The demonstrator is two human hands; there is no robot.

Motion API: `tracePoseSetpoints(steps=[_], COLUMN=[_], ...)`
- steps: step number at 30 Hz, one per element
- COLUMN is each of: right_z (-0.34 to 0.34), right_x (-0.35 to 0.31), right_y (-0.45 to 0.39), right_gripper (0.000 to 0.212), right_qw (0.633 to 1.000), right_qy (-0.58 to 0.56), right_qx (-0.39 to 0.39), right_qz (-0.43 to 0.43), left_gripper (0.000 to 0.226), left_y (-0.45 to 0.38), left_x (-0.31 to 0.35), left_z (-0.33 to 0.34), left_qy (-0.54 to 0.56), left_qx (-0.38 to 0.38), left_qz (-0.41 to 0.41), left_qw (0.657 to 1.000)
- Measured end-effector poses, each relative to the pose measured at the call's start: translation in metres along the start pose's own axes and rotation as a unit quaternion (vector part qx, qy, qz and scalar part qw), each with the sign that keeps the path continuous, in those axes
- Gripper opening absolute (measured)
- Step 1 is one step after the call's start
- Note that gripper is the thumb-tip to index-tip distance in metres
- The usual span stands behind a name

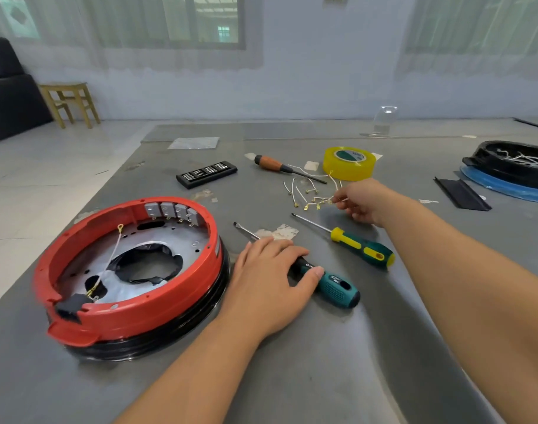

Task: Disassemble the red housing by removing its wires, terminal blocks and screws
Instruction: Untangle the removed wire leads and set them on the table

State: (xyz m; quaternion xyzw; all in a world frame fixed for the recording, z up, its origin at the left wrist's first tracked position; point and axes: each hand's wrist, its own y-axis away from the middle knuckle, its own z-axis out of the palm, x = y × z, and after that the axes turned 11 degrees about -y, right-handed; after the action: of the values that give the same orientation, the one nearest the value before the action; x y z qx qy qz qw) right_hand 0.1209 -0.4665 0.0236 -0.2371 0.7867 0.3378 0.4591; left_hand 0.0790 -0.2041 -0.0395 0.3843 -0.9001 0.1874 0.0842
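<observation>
The red ring-shaped housing (133,298) sits on a black base at the left of the grey table. Several grey terminal blocks (171,211) line its far inner wall, and one white wire (111,255) with brass lugs crosses its metal floor. My left hand (267,280) lies over a flat-blade screwdriver with a green-black handle (338,289), thumb against the handle. My right hand (365,200) reaches toward the pile of removed white wires (310,197), pinching one wire end at its fingertips.
A yellow-green Phillips screwdriver (359,247) lies between my hands. Further back are a wooden-handled screwdriver (277,165), a black bit set (206,174), a yellow tape roll (348,163). A black housing on blue film (512,168) and a black strip (462,194) sit at the right.
</observation>
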Motion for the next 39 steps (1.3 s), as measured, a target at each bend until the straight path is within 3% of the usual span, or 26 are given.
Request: tracePoseSetpoints(steps=[4, 10, 15, 22, 26, 30, 36, 39], right_z=[0.009, -0.009, -0.026, -0.016, -0.005, 0.014, 0.040, 0.063], right_x=[0.009, 0.028, 0.057, 0.044, 0.041, 0.050, 0.071, 0.076], right_y=[-0.021, -0.017, -0.001, 0.025, 0.058, 0.107, 0.169, 0.193], right_gripper=[0.020, 0.032, 0.018, 0.032, 0.024, 0.019, 0.016, 0.020], right_qw=[0.997, 0.990, 0.963, 0.955, 0.888, 0.788, 0.776, 0.781], right_qy=[0.067, 0.056, 0.040, 0.130, 0.202, 0.287, 0.266, 0.245], right_qx=[0.032, -0.023, -0.027, -0.039, 0.037, 0.092, 0.076, 0.056], right_qz=[-0.027, -0.129, -0.265, -0.264, -0.411, -0.536, -0.567, -0.572], left_gripper=[0.063, 0.050, 0.054, 0.057, 0.062, 0.046, 0.027, 0.024], left_y=[0.001, 0.003, 0.004, 0.001, 0.001, 0.009, 0.045, 0.068], left_x=[0.000, -0.002, -0.001, -0.002, -0.002, 0.000, 0.008, -0.003], left_z=[0.001, 0.000, -0.001, -0.001, -0.002, -0.010, -0.035, -0.057], left_qy=[-0.002, 0.004, 0.009, 0.007, 0.010, 0.080, 0.110, 0.071], left_qx=[-0.004, -0.006, -0.001, -0.001, 0.009, 0.057, 0.172, 0.225], left_qz=[0.002, 0.002, 0.006, -0.003, 0.003, 0.017, -0.005, 0.039], left_qw=[1.000, 1.000, 1.000, 1.000, 1.000, 0.995, 0.979, 0.971])
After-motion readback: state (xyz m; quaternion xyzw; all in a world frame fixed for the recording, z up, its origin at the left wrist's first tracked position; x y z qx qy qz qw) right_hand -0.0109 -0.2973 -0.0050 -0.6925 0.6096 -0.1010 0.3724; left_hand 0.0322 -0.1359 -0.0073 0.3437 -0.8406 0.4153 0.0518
